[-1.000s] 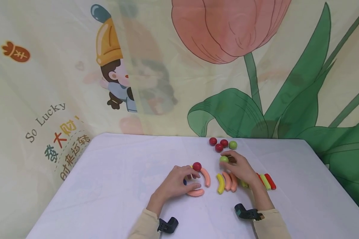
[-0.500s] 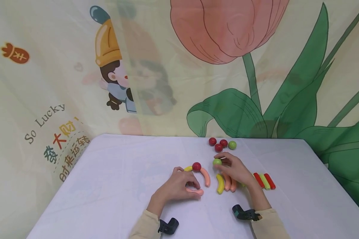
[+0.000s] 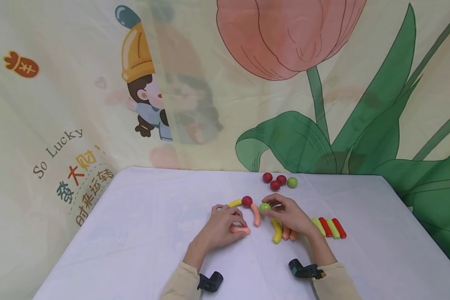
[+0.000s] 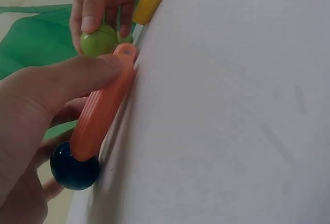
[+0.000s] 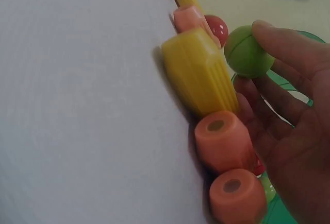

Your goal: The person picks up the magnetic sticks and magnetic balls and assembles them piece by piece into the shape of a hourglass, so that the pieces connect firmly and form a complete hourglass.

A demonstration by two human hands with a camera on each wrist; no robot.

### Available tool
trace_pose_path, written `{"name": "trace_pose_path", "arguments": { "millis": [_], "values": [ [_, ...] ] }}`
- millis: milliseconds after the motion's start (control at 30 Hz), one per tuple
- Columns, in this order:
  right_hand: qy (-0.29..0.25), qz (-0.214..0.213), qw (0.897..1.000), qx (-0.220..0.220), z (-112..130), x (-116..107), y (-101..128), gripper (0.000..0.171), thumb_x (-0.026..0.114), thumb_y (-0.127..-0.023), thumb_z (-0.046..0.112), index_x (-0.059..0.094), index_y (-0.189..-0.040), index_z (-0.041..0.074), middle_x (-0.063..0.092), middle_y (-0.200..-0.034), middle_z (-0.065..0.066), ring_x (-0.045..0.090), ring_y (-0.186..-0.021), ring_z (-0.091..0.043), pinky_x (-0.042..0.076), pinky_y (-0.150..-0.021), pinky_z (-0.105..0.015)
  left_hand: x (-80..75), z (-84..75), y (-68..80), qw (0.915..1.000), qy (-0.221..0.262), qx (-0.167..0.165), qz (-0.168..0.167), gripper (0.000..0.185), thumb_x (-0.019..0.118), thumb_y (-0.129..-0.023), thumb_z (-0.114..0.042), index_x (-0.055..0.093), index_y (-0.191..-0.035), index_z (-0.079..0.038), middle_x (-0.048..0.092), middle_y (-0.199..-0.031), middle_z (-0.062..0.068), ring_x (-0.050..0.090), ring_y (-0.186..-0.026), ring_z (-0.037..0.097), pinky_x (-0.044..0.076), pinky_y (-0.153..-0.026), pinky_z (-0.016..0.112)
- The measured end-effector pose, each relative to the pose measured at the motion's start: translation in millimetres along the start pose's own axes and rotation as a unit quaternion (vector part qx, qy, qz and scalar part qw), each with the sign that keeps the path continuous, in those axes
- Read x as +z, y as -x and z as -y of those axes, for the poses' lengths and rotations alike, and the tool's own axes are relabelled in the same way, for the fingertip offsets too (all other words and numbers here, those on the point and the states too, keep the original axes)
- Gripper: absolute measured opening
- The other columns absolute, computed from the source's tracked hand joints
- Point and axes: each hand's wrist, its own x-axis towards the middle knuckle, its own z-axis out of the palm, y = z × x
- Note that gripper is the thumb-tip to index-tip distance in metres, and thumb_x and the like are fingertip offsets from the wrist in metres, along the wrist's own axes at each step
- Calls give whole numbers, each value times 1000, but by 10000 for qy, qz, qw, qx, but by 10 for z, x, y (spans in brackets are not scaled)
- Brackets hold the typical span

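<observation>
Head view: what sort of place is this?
Likely an indoor, staged recording corner, not a lived-in room: a plain white table, a cartoon-and-tulip printed backdrop right behind it, and black wrist-worn devices.

On the white table (image 3: 135, 241), a glossy red ball (image 3: 247, 201) sits between a curved yellow stick (image 3: 235, 203), left, and a curved pink stick (image 3: 256, 215), right. Before it, a second curved pink stick (image 4: 104, 113) is in the left hand (image 3: 222, 226). Right of these, a green ball (image 3: 264, 208) is in the right hand (image 3: 290, 216). Behind lie three red balls (image 3: 275, 185); farther right, straight red and green sticks (image 3: 325, 228).
</observation>
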Motion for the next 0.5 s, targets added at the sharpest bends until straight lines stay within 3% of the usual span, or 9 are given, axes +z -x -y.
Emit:
{"name": "trace_pose_path", "arguments": {
  "millis": [200,367,500],
  "values": [
    [-97,107,9999,-67,36,45,-2,39,72,-81,38,59,-116,26,60,-119,4,58,-112,-24,49,-93,-42,17,11,0,9987,-180,-11,-479,12,72,-81,-32,72,-90,-25,60,-114,-4,50,-114,17,32,-99,50],
    [-147,198,9993,-265,78,86,-2,36,72,-82,35,60,-114,25,63,-114,7,59,-110,-21,46,-96,-45,32,11,-4,9986,-157,66,-491,17,73,-81,-31,72,-97,-24,60,-121,-4,49,-123,16,32,-100,51],
    [-168,306,9986,-390,108,116,3,36,71,-83,35,59,-114,24,64,-110,7,60,-107,-18,46,-97,-45,50,4,-14,9992,-169,-6,-372,21,76,-78,-34,71,-97,-26,60,-113,-5,51,-116,14,31,-101,51]
  ]
}}
